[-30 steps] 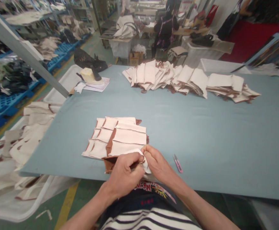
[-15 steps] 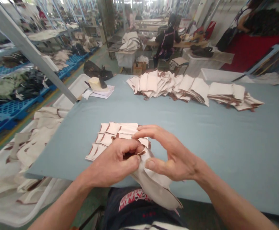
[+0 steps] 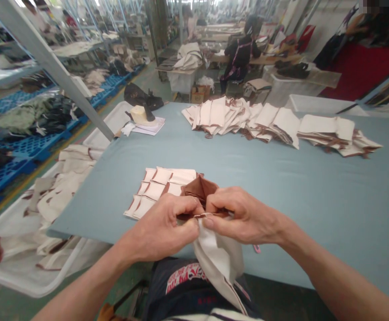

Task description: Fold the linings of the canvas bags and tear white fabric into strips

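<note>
Both hands pinch the edge of a cream fabric piece with brown lining [image 3: 219, 252], held over the table's front edge. My left hand [image 3: 167, 225] is closed on the left part of its seam. Close beside it, my right hand [image 3: 239, 214] is closed on the same edge, thumb on the cream side. Brown lining stands up in a fold behind the fingers, and the cream part hangs down toward my apron [image 3: 194, 285]. Just beyond my left hand, rows of overlapping cream pieces with brown edges [image 3: 147, 189] lie on the table.
The blue-green table [image 3: 281, 183] bears piles of cream pieces [image 3: 241, 118] along its far side. A yellow block [image 3: 141, 115] sits at the far left corner. At left stands a white bin [image 3: 43, 285] with more fabric, beside a metal post [image 3: 67, 80]. A person [image 3: 239, 58] sits beyond.
My right hand has gone from spread fingers to a pinch on the fabric edge next to my left hand. The brown lining now shows, folded upward. The view has shifted slightly.
</note>
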